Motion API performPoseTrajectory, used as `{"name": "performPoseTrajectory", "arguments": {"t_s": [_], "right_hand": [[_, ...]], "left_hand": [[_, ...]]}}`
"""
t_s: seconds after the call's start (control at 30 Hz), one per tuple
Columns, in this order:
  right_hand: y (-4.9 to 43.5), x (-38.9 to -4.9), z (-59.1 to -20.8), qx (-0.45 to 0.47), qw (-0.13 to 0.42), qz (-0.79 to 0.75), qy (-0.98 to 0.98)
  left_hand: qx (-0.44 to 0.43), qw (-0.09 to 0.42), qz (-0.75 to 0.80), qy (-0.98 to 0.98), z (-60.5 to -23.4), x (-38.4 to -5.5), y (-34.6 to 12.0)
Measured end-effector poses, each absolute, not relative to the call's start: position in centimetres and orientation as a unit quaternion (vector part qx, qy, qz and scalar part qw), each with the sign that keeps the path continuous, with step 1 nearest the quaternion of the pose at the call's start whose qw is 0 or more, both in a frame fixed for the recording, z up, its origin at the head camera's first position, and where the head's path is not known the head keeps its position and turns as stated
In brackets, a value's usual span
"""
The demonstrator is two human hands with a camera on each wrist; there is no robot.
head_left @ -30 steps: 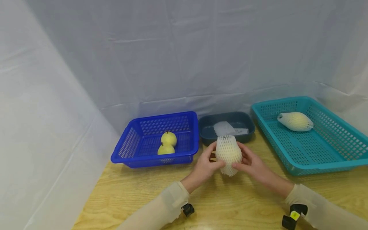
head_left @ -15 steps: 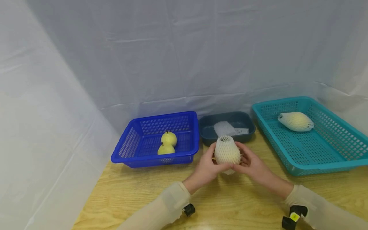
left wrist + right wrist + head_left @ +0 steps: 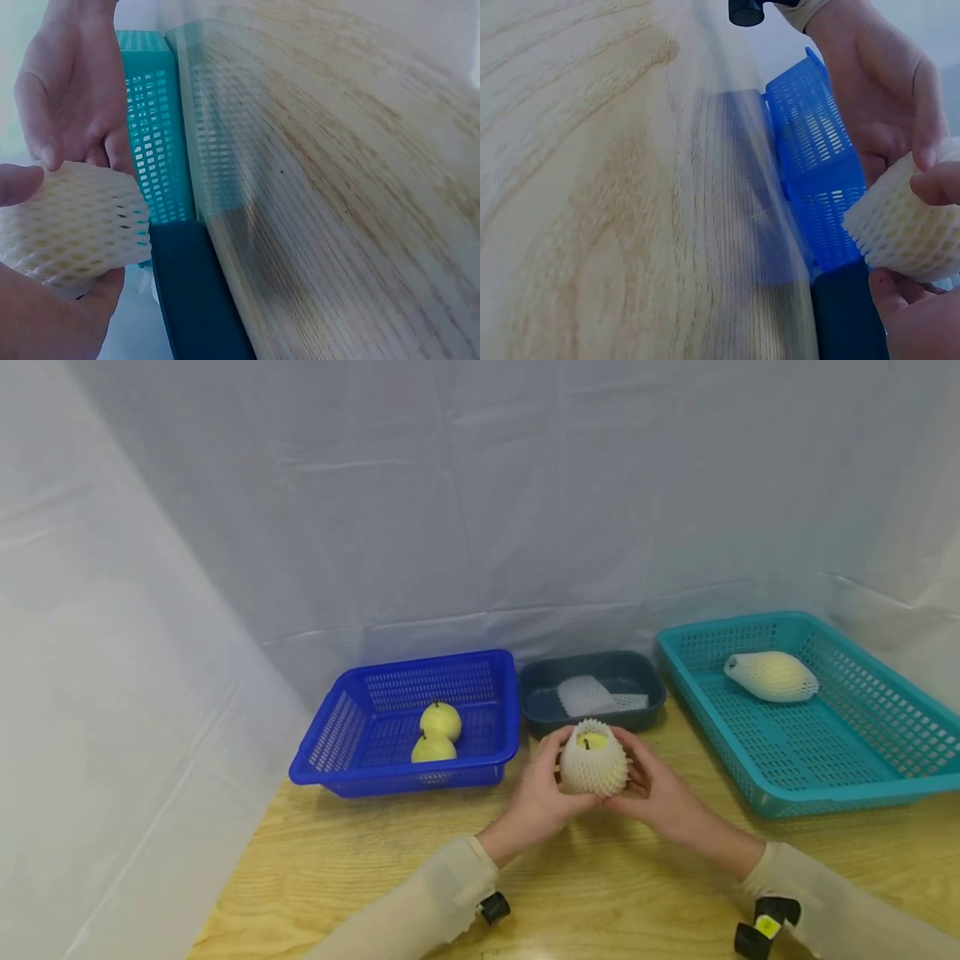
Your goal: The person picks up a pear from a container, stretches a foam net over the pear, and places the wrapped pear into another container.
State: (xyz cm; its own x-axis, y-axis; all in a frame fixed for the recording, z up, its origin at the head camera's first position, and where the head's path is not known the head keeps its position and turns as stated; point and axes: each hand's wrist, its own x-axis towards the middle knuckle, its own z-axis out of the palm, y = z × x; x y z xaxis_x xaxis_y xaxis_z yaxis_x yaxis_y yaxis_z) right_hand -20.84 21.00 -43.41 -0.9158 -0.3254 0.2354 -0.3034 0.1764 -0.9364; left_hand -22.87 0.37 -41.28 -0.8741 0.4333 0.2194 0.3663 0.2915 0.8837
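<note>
Wooden table [image 3: 360, 868] under grey sheeting; both hands' fingers [image 3: 558, 752] grip a netted pear [image 3: 594, 762].

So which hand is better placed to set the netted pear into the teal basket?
Probably the right hand: it already grips the netted pear on the side facing the teal basket, while the left hand holds the side toward the blue basket.

A white foam net [image 3: 594, 768] wraps a yellow pear [image 3: 592, 741]; baskets are blue [image 3: 352, 727] and teal [image 3: 862, 752], tray [image 3: 540, 689] dark grey.
</note>
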Motion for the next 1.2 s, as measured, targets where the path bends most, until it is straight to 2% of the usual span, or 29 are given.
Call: {"name": "performPoseTrajectory", "arguments": {"t_s": [0.57, 0.93, 1.2], "right_hand": [[21.3, -21.0, -43.2, -0.219, 0.002, -0.586, 0.780], [22.1, -21.2, -42.4, -0.229, 0.018, -0.616, 0.754], [22.6, -21.1, -41.4, -0.195, 0.028, -0.619, 0.760]], "left_hand": [[0.261, 0.021, 0.550, 0.793, -41.3, -23.1, 0.6], [0.204, 0.077, 0.653, 0.726, -41.4, -23.4, 0.4], [0.177, 0.142, 0.744, 0.628, -41.3, -23.6, 0.6]]}}
